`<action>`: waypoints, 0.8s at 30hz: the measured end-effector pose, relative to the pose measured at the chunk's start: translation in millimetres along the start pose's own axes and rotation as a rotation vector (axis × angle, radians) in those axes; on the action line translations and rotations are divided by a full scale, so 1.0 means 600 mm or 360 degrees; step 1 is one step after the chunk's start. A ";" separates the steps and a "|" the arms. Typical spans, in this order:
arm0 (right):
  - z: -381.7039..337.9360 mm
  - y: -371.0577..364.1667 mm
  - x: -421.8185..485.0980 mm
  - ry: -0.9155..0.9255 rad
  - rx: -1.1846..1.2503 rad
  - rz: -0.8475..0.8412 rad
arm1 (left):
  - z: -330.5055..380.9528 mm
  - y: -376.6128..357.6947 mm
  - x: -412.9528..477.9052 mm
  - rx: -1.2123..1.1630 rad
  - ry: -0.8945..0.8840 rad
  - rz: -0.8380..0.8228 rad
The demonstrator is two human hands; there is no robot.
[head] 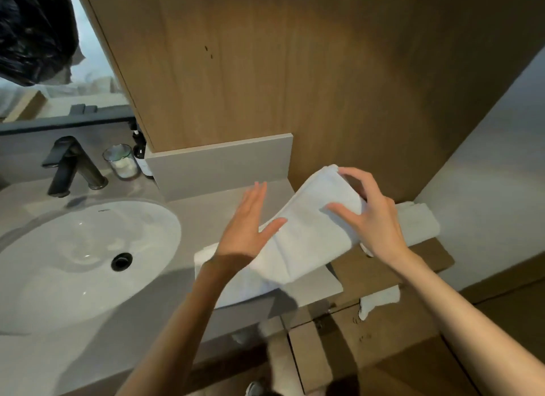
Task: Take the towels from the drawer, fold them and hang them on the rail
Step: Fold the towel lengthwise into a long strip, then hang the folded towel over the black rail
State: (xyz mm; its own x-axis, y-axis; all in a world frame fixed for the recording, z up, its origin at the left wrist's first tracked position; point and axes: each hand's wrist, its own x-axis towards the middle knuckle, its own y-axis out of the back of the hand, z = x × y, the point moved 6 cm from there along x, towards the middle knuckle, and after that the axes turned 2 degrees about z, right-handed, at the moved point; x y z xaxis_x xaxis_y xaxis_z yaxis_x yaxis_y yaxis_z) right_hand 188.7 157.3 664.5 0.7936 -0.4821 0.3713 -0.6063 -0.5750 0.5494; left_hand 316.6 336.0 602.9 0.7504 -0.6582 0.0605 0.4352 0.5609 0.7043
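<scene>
White towel out, on tabletop, mid-fold. Right hand fingers curled round far end; left hand flat, fingers straight. Hanging not done; rail unseen.

A strip of bare tabletop lies open between the sink basin and the white towel, which covers the tabletop's right end. At the back, the grey upstand and the wooden wall panel above it bar the way, and a pale wall closes the right side. The black faucet, glass jar and dark bottle crowd the corner behind the basin.
</scene>
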 end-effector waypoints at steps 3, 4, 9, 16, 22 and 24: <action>-0.048 0.084 -0.004 0.0101 0.0101 0.0070 | 0.130 -0.002 0.033 -0.0102 -0.0220 -0.0199; -0.063 0.116 -0.009 0.0146 0.0142 0.0094 | 0.174 -0.005 0.034 -0.0193 -0.0291 -0.0245; -0.117 0.289 -0.029 0.0350 0.0063 0.0143 | 0.355 -0.025 0.016 -0.0599 -0.0433 -0.0153; -0.165 0.559 -0.052 0.0552 -0.0263 0.0271 | 0.619 -0.063 -0.028 -0.0812 -0.0673 0.0052; -0.212 0.766 -0.047 0.0736 -0.0420 0.0619 | 0.822 -0.036 -0.031 -0.0835 -0.0844 0.0286; -0.225 0.821 -0.043 0.0811 -0.0489 0.0777 | 0.880 -0.025 -0.024 -0.0874 -0.0867 0.0323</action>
State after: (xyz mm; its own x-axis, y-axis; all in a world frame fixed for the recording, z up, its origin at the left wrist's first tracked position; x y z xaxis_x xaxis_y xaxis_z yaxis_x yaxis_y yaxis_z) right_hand -123.5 -24.7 1026.7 0.4102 -0.2271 0.8833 -0.9116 -0.1299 0.3900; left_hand 36.8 71.9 965.0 0.5544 -0.5899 0.5871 0.6055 0.7699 0.2018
